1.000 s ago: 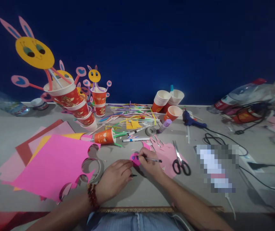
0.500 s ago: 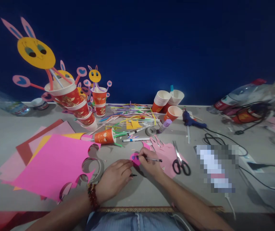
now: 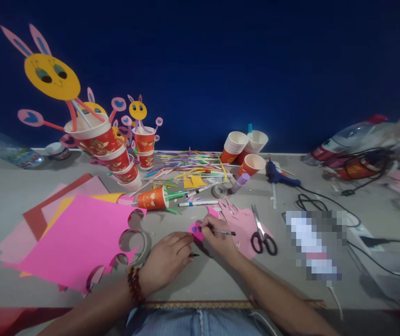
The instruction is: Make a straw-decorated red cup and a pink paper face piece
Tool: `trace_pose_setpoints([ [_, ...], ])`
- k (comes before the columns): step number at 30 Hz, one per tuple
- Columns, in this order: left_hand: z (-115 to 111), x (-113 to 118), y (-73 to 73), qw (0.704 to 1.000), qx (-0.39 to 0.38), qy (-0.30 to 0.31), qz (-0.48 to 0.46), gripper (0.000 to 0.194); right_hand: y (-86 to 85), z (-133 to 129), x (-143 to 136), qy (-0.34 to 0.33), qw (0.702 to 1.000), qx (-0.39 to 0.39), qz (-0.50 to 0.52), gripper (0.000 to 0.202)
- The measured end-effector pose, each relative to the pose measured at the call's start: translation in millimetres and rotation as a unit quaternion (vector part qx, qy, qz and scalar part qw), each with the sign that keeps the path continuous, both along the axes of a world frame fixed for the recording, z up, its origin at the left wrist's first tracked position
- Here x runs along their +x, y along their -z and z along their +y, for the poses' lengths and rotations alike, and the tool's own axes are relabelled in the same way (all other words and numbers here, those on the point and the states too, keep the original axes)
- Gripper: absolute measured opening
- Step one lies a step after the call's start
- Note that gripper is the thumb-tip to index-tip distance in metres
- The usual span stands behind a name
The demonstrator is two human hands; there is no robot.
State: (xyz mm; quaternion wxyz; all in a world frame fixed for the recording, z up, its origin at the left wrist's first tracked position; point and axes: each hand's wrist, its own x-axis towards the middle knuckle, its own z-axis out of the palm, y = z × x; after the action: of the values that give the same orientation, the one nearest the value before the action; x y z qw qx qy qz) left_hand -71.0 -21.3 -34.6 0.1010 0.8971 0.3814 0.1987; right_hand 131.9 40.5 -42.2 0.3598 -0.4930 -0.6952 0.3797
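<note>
A small bright pink paper piece (image 3: 196, 229) with a blue mark lies on the table between my hands. My right hand (image 3: 216, 237) is closed on a pen (image 3: 226, 232), its tip at the pink piece. The fingers of my left hand (image 3: 168, 255) rest at the left edge of that piece; a dark tip, perhaps a pen cap, pokes out by them. Right of my right hand, black-handled scissors (image 3: 263, 239) lie partly over cut light pink paper (image 3: 244, 221).
Pink sheets (image 3: 81, 238) and a tape roll (image 3: 143, 247) lie at left. Cups with yellow bunny faces (image 3: 53, 77) stand behind them. Pipe cleaners (image 3: 193, 163), paper cups (image 3: 235, 142) and a glue gun (image 3: 279, 176) are at the back. Cables and bottles lie at right.
</note>
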Motion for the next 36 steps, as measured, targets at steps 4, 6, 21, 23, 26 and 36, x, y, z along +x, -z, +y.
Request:
trace_pose_setpoints([
  [4, 0.6, -0.1, 1.2, 1.0, 0.004, 0.003, -0.001, 0.008, -0.4, -0.1, 0.6, -0.003, 1.0, -0.002, -0.003, 0.015],
  [6, 1.0, -0.2, 0.5, 1.0, 0.005, 0.006, -0.001, 0.008, -0.6, 0.0, 0.5, -0.002, 1.0, -0.002, -0.005, 0.015],
  [21, 1.3, -0.5, -3.7, 1.0, 0.001, 0.008, -0.001, 0.012, 2.6, 1.2, 1.1, 0.004, 1.0, 0.004, -0.006, 0.017],
  [23, 1.0, -0.2, -2.8, 1.0, 0.005, 0.004, -0.007, 0.012, 2.9, 1.4, 1.3, 0.004, 1.0, 0.004, -0.005, 0.017],
  [26, 0.6, 0.3, -2.5, 1.0, 0.001, 0.001, -0.012, 0.011, 2.2, 1.6, 1.3, 0.003, 1.0, 0.002, -0.004, 0.017],
  [36, 1.9, 0.2, -5.0, 1.0, -0.001, 0.006, -0.004, 0.011, 1.1, 1.7, 0.7, 0.003, 1.0, -0.004, 0.014, 0.017],
])
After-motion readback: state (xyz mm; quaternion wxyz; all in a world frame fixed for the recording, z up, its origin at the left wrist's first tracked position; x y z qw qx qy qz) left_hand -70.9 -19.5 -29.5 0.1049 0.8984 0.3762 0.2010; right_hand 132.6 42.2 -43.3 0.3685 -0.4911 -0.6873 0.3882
